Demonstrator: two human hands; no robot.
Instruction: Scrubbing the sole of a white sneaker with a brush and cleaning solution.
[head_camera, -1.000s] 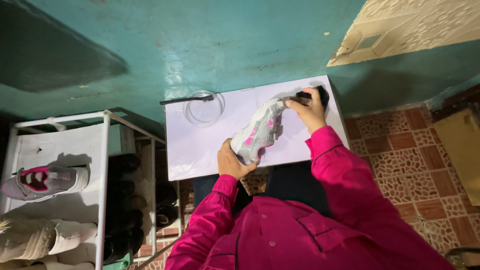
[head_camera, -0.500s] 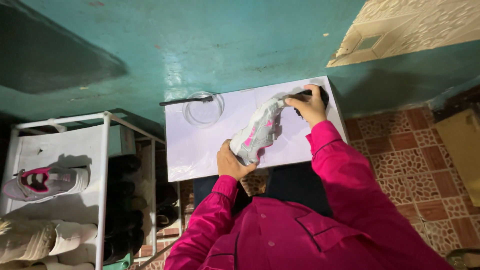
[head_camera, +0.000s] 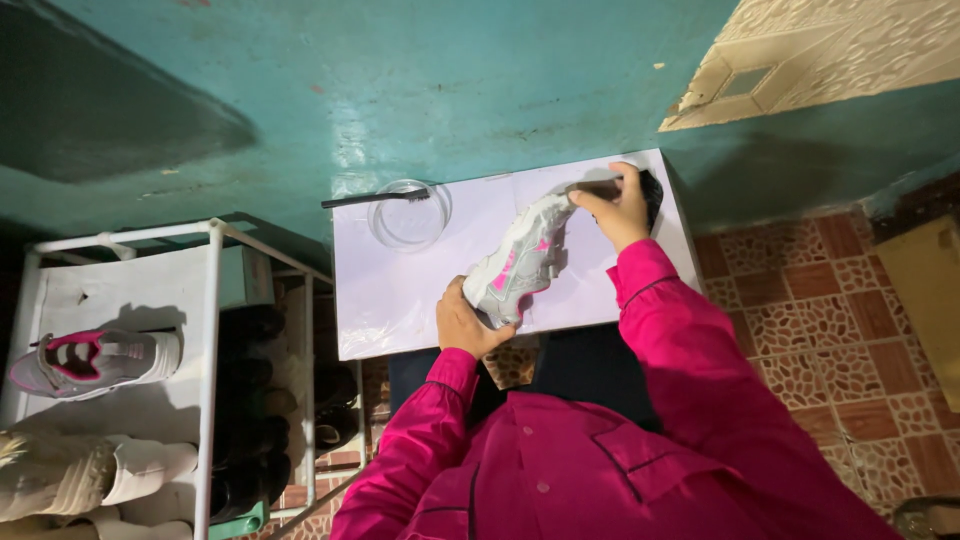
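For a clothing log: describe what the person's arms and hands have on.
Both arms wear long, bright magenta sleeves with buttoned-looking cuffs at the wrists, part of a matching shirt with dark piping. The left hand and right hand are bare: no gloves, and no rings or watch can be made out.

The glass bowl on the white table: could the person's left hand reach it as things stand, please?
Probably yes. The glass bowl sits just beyond the left hand over bare table, nothing between, but that hand holds the sneaker and would have to let go.
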